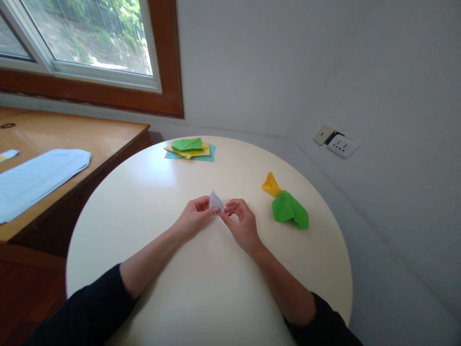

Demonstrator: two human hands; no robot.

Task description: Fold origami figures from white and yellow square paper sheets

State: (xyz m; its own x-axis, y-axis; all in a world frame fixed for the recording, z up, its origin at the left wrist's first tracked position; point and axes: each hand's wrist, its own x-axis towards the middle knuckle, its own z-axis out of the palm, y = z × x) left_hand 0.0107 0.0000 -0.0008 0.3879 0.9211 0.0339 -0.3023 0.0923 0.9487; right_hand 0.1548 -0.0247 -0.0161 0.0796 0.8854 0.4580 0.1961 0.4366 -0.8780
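Note:
A small piece of folded white paper [215, 200], pointed at the top, is held up between my hands over the middle of the round table. My left hand [197, 213] pinches it from the left, thumb across its lower part. At its lower right edge, my right hand [242, 223] has thumb and fingers closed on the paper, the fingers curled. To the right of my hands lies a folded green paper [290, 210], touching a smaller folded yellow paper [272, 184] behind it.
The round white table [201, 298] has a pile of coloured papers [210, 154] at its far edge, with a folded green paper [187, 144] on top. At left, a wooden desk [108, 129] bears papers [43, 175]. A wall socket [342, 145] is at right.

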